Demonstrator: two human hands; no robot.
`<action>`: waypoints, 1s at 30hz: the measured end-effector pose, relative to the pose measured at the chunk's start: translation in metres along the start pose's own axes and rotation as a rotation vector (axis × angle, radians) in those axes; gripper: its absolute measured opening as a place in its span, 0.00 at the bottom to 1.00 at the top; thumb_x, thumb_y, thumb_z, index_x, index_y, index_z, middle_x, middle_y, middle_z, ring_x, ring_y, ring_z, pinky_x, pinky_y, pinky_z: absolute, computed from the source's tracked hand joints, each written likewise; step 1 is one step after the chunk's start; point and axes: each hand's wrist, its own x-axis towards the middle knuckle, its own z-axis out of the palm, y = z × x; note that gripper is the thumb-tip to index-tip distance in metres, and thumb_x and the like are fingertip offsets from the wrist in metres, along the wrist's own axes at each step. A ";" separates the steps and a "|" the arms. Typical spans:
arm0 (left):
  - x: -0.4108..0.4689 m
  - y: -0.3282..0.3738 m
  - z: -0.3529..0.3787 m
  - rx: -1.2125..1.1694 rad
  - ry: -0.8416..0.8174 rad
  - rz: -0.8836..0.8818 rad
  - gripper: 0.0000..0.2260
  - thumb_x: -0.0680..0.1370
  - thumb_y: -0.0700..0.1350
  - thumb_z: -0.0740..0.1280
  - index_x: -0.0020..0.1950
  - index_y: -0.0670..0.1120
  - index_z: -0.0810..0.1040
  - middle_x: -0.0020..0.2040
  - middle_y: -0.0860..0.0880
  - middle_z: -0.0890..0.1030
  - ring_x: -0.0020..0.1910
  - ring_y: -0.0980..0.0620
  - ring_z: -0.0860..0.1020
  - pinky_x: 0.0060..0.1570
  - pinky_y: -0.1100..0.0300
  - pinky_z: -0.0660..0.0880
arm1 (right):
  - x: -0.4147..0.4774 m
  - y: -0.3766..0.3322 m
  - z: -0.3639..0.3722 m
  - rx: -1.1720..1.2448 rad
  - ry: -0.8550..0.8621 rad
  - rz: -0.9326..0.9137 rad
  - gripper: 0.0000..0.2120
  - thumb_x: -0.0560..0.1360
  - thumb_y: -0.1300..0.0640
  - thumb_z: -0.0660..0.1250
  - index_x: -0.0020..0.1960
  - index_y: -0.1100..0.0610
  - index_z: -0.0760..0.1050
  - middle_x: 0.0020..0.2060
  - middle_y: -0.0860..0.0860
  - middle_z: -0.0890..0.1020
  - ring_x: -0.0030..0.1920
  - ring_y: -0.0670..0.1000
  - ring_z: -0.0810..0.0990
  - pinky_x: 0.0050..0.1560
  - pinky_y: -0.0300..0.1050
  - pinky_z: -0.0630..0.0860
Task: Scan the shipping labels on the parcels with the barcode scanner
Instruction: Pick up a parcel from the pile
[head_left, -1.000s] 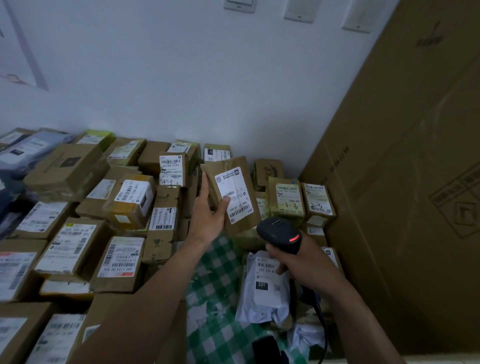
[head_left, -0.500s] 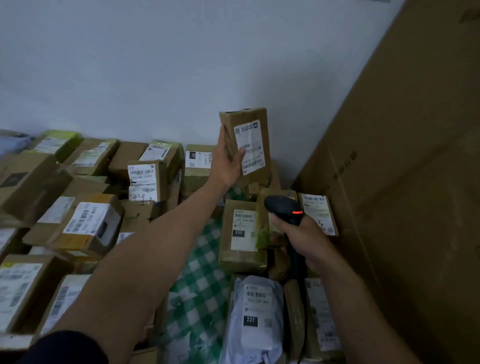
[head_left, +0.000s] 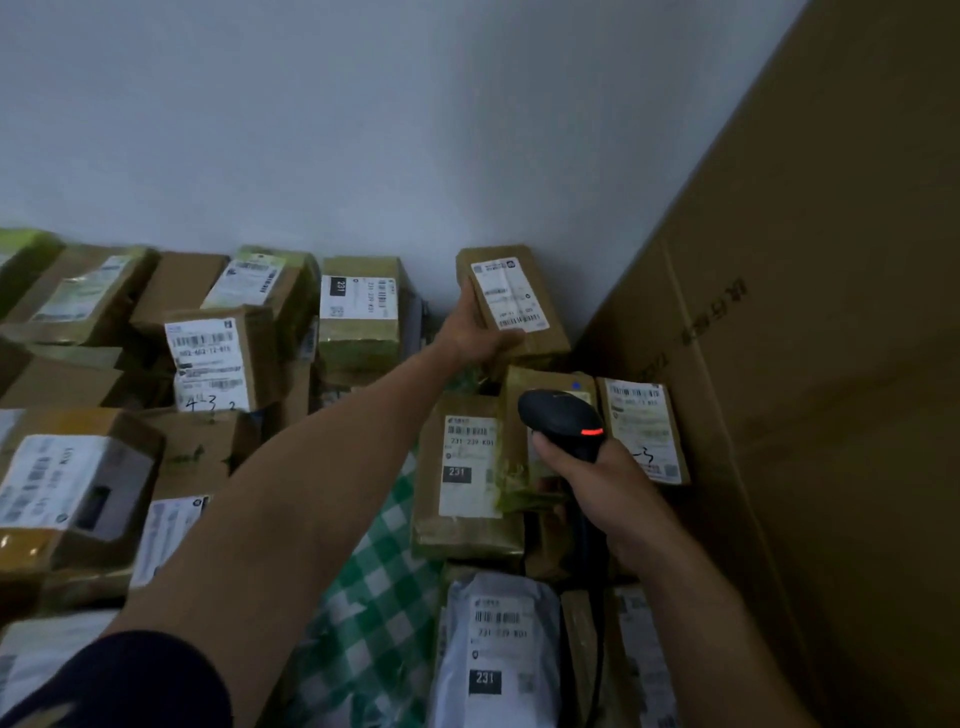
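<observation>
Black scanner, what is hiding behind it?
A taped brown parcel sits behind the scanner in the right hand. The scanner covers most of its label, so the print cannot be read.

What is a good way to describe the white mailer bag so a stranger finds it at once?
Find the huge cardboard box on the right, then the green checked cloth left of it. The white mailer bag lies at the cloth's right edge, near the camera: soft white plastic among brown cartons.

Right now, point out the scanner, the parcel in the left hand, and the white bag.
scanner (head_left: 558, 420): head view, top of its black head.
held parcel (head_left: 511, 299): head view, on its white label.
white bag (head_left: 498, 644): head view, middle of its label.
</observation>
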 end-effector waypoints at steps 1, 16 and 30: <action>0.000 -0.004 0.001 0.021 -0.023 -0.004 0.46 0.75 0.38 0.77 0.83 0.51 0.50 0.72 0.48 0.75 0.66 0.55 0.73 0.65 0.54 0.74 | 0.001 0.000 0.000 0.002 0.003 0.005 0.12 0.79 0.50 0.73 0.61 0.43 0.80 0.51 0.42 0.86 0.54 0.49 0.85 0.45 0.44 0.77; -0.070 -0.017 -0.021 0.164 0.360 0.103 0.32 0.79 0.48 0.72 0.81 0.49 0.63 0.75 0.48 0.71 0.75 0.49 0.68 0.71 0.54 0.67 | 0.005 0.004 0.004 -0.121 0.059 -0.026 0.11 0.79 0.48 0.73 0.60 0.47 0.79 0.48 0.49 0.86 0.49 0.52 0.85 0.43 0.48 0.80; -0.065 -0.029 -0.106 0.243 0.574 -0.267 0.27 0.81 0.45 0.70 0.77 0.58 0.67 0.76 0.43 0.63 0.74 0.40 0.64 0.74 0.43 0.66 | 0.015 0.016 0.019 -0.267 0.186 -0.094 0.33 0.74 0.43 0.77 0.74 0.52 0.70 0.63 0.50 0.80 0.62 0.56 0.79 0.60 0.51 0.75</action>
